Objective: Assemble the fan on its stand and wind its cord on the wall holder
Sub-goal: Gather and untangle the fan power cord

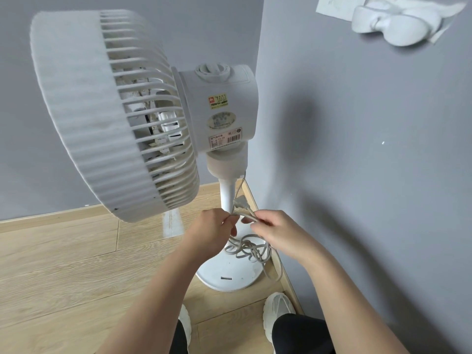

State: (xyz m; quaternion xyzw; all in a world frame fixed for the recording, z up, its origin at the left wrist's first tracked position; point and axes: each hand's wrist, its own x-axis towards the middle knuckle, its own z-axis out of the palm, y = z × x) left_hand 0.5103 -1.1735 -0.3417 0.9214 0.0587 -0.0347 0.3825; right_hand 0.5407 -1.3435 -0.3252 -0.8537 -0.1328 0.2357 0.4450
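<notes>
white plastic fan head with ribbed round grille (102, 111), seated on top of the slim white stand pole (227, 195), motor housing with stickers facing the camera. pole rising from the oval white plastic base (229, 274) set flat on the pale wooden plank floor (63, 264), tucked into the corner of the grey painted walls (357, 149).

left hand (217, 229) low in front of the pole, fingers curled shut, thumb and fingertips pinched on the pale grey power cord (245, 247) right beside the pole's lower end. right hand (274, 232) just beside it, also closed, thumb and forefinger nipping the same cord a short way along. short arc of cord stretched between the two pinches, hands near each other but not touching. grey plug or cord block (240, 202) hanging just above the hands, against the pole; hard to tell exactly what kind.

rest of the cord lying in a loose tangle of loops on top of the base, one long loop trailing over the base's right edge toward the skirting. a thin run of cord going up from the hands along the pole to the neck under the motor housing.

white plastic wall holder with two rounded lobes (393, 24) stuck high on the right-hand wall, well apart from hands and cord, bare of any windings.

white sneakers (277, 312) and black trouser legs at the bottom edge, toes close to the base.
</notes>
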